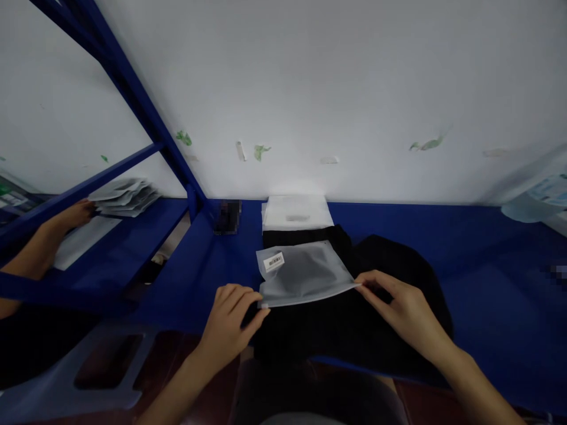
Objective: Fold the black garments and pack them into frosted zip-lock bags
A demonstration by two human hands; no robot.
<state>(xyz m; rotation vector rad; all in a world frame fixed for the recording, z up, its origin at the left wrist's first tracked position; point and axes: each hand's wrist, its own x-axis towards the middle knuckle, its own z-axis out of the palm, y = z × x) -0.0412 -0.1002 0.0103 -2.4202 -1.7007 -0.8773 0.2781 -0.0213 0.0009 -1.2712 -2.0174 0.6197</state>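
Observation:
Between my two hands lies a frosted plastic zip bag with a white barcode label at its upper left. Something dark shows through the bag, but I cannot make out whether it is inside or behind. My left hand pinches the bag's near left corner, by a small slider. The near right corner is pinched between thumb and fingers of my right hand. Black cloth spreads under and around the bag, hanging over the near edge of the blue table.
Behind the cloth sits a stack of white bags against the wall. A dark blurred object lies to its left. Blue frame bars rise at left; beyond them a co-worker's hand touches piled bags. A pale translucent container stands far right.

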